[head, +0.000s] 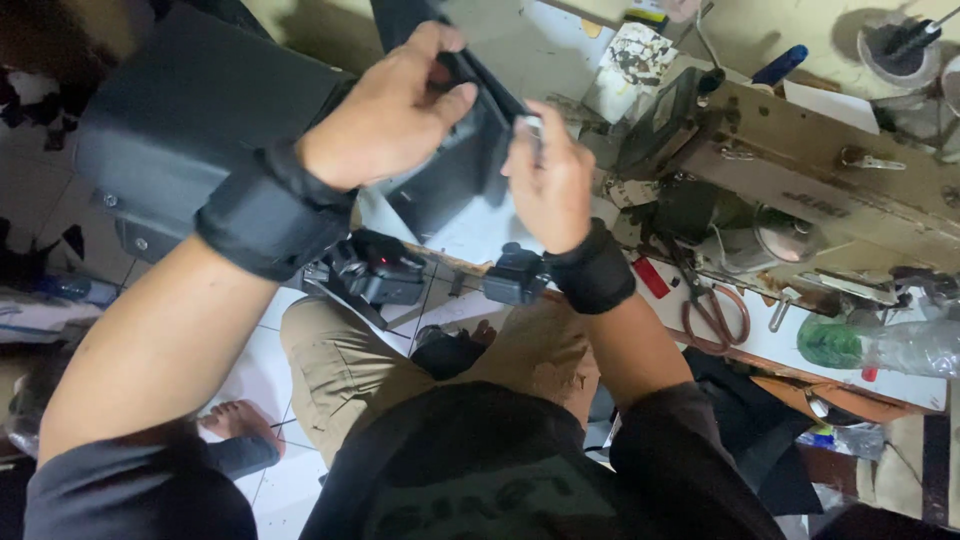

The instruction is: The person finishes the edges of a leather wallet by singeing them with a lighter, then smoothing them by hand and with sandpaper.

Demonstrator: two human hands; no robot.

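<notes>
My left hand (385, 115) and right hand (548, 180) each close their grip on a folded piece of matte black material (455, 175), raised above the tabletop (780, 345) beside the sewing machine (800, 170)

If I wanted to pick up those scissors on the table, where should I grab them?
Take the scissors by the reddish loop handles, coming from the near table edge. The loops lie toward that edge, open and bare, while the blades point away under the sewing machine, where clutter crowds them. Both the left hand and the right hand are busy with black material.
</notes>
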